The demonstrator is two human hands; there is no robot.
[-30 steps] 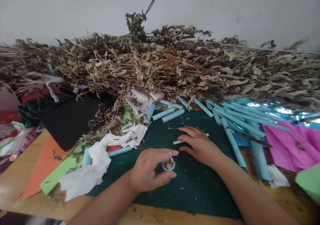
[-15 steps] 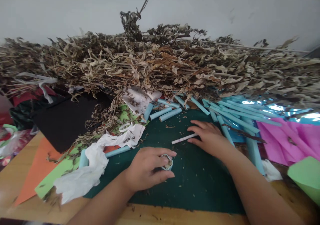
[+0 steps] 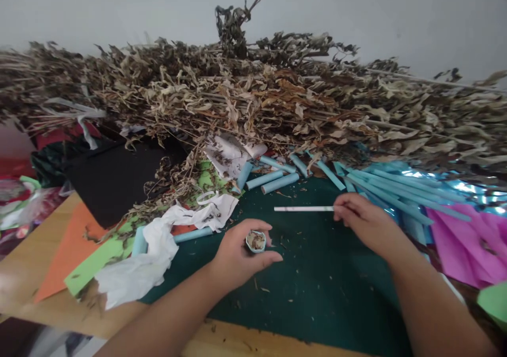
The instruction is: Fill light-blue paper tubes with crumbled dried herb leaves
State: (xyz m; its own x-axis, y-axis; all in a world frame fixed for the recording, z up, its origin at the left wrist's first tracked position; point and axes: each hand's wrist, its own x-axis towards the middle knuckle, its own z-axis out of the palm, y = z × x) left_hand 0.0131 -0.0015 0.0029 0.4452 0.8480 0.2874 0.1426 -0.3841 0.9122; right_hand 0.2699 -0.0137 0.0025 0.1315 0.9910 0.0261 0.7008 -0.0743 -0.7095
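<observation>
My left hand (image 3: pixel 237 251) is curled around a short light-blue paper tube (image 3: pixel 259 247). The tube's open end faces me and shows crumbled dried leaf packed inside. In my right hand (image 3: pixel 356 214) is a thin white stick (image 3: pixel 303 209), pinched at its right end between thumb and fingers. The stick points left, level above the dark green mat (image 3: pixel 312 278), its free tip above and to the right of the tube. Leaf crumbs are scattered over the mat.
A long heap of dried leafy stems (image 3: pixel 253 93) runs along the wall. Several blue paper tubes (image 3: pixel 280 182) lie at the mat's back edge, longer ones (image 3: pixel 396 188) to the right. Crumpled white tissue (image 3: pixel 138 272), a black sheet (image 3: pixel 114 177) and pink paper (image 3: pixel 463 246) lie around.
My right hand has picked the white stick up off the mat and moved right with it. My left hand has turned slightly, so the tube's filled end shows more fully.
</observation>
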